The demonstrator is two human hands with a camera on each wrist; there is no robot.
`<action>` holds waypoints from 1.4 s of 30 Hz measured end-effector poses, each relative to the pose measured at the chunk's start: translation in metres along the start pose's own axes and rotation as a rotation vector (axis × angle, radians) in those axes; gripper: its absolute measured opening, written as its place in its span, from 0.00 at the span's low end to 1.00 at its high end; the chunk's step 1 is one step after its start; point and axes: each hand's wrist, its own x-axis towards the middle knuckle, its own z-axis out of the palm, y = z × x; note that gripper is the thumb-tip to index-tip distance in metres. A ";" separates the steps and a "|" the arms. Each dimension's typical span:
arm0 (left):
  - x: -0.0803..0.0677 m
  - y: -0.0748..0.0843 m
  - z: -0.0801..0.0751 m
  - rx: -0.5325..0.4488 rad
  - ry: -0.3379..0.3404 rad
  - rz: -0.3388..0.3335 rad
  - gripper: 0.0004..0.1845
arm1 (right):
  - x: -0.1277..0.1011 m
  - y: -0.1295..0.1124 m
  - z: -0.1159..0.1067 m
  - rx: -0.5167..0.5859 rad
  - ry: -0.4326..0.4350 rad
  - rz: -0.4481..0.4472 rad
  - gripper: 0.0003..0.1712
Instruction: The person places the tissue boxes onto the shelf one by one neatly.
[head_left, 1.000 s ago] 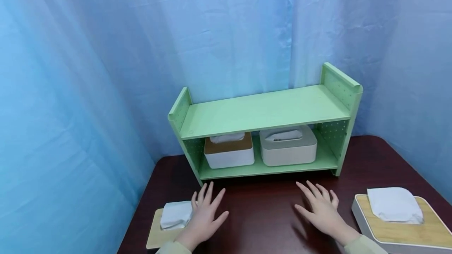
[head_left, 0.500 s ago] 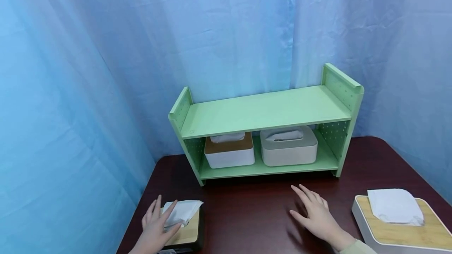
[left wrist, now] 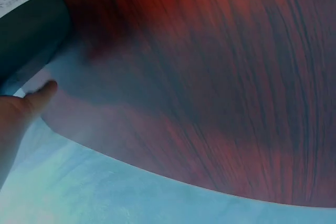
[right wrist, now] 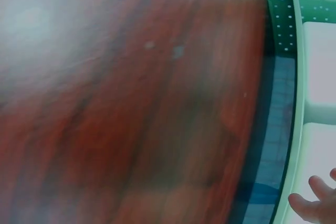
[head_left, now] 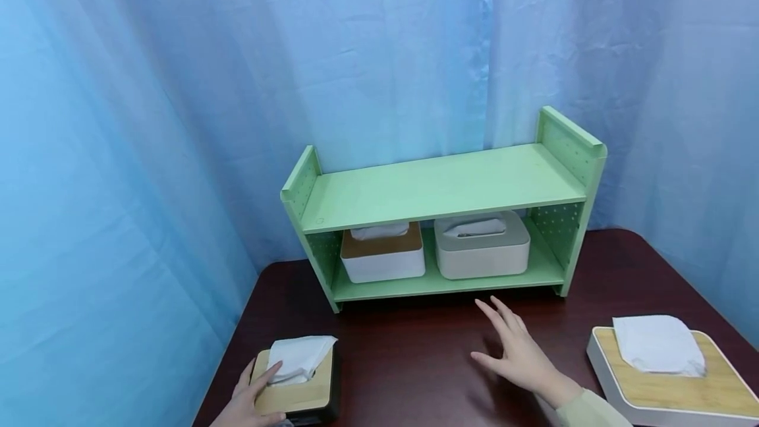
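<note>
My left hand is at the left side of a small black tissue box with a light wood lid and a white tissue sticking out. Its fingers reach over the lid's left edge near the tissue; whether they touch is unclear. In the left wrist view, the box's dark side bears a label, and one digit points toward it. Over the table, in front of the shelf, my right hand hovers with spread fingers and holds nothing. The right wrist view catches its fingertips at the lower right.
A green two-tier shelf stands at the back of the dark red table. Its lower tier holds a white tissue box with a brown lid and a grey-lidded one. A larger wood-topped tissue box lies at right.
My left hand has moved left and toward me, from beyond the small black tissue box to its left side. The right hand has drifted slightly left.
</note>
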 end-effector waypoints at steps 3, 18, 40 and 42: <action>0.000 -0.003 0.001 -0.061 -0.006 0.026 0.47 | 0.009 -0.008 0.002 0.087 -0.044 0.022 0.53; 0.000 -0.009 0.010 -0.047 0.106 0.158 0.47 | 0.041 -0.051 0.042 0.398 -0.324 0.022 0.65; 0.018 0.065 0.065 -0.057 0.117 0.159 0.50 | 0.023 -0.069 0.081 0.444 -0.502 -0.081 0.69; 0.019 0.070 0.071 -0.051 0.125 0.171 0.50 | 0.021 -0.070 0.085 0.431 -0.500 -0.080 0.69</action>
